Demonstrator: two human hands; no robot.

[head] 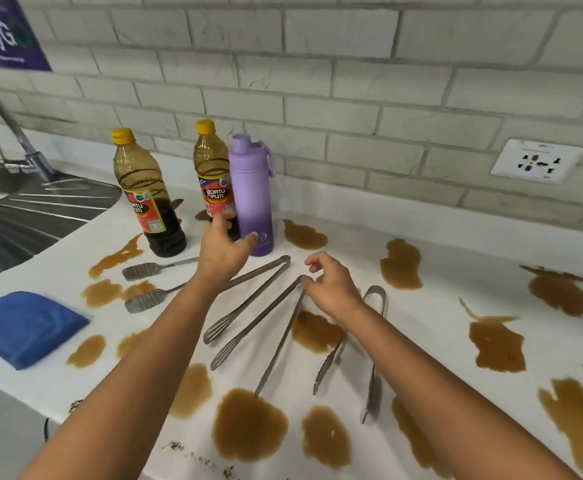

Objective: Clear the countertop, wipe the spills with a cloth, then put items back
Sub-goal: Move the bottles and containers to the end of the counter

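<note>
Spills: brown, glossy liquid puddles (250, 424) lie scattered over the white countertop (432, 323) — the largest sit nearest the viewer, below both forearms, with more out to the right of the right hand and a few left of the left hand.
Tongs: three pairs of grey metal tongs lie flat between and under the hands. The slotted-tip tongs (248, 299) run under the left wrist; the long plain tongs (283, 327) have their hinge at the right hand's fingertips; the scallop-tip tongs (373, 341) lie under and just right of the right wrist.
Cloth: a folded blue cloth (27, 327) rests well to the left of the left forearm, near the counter edge.
Spoons: two grey metal slotted spoons (144, 271) lie just left of the left wrist, the nearer one on a puddle.
Right hand (331, 289): fingers loosely curled, fingertips at the long tongs' hinge; whether it pinches the hinge I cannot tell.
Left hand (226, 251): spread wide, holding nothing — thumb touching the base of the purple bottle.
Purple bottle: a lilac-to-violet metal flask with a capped lid (251, 195), upright just beyond the left hand; contents hidden.
Sauce bottles: two clear plastic yellow-capped bottles, one behind the left fingers (210, 168), one further left (148, 188), each holding dark liquid in its lower part.
Sink: a steel sink with draining ridges (30, 209), far left.
</note>
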